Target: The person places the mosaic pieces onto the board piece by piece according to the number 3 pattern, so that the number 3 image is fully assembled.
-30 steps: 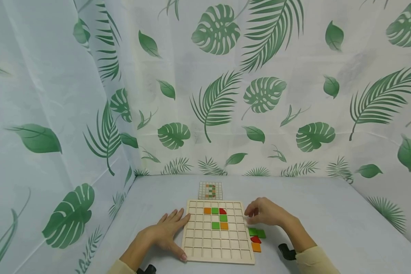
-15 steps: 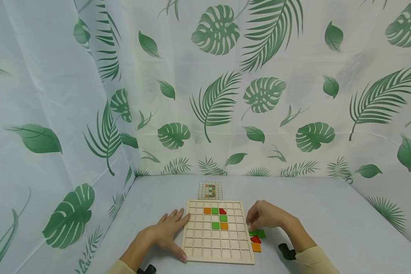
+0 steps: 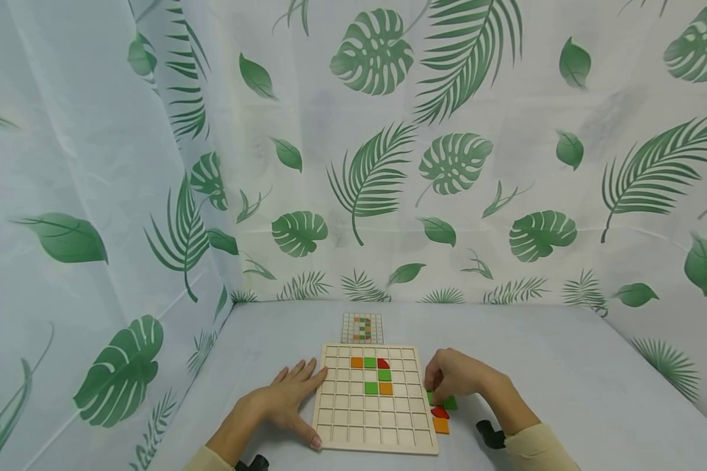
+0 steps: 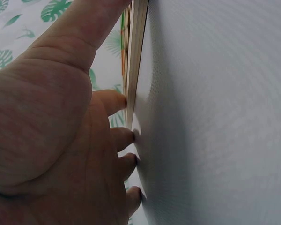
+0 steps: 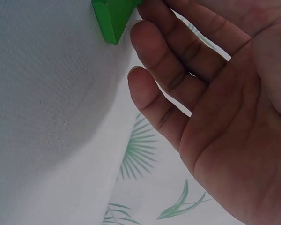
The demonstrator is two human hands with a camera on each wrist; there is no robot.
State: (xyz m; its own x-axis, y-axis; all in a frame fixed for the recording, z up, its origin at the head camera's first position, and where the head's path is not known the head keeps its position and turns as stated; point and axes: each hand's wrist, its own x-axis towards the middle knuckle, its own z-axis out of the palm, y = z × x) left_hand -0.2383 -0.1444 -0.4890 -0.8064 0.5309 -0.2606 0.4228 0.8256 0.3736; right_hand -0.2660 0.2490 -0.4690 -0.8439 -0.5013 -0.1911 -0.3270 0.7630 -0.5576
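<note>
By the close right corner of the wooden board [image 3: 356, 417] lies an orange tile [image 3: 441, 426], then a red piece [image 3: 440, 413]. The left hand [image 3: 285, 400] is spread wide, touching the board's left side. Right of the board, the right hand [image 3: 456, 373] bends its fingers at some green tiles [image 3: 450, 403]; I can't tell if it pinches one. Six colored tiles [image 3: 385, 375] sit in the board's far half. Just past the board is a little card [image 3: 362, 327].
</note>
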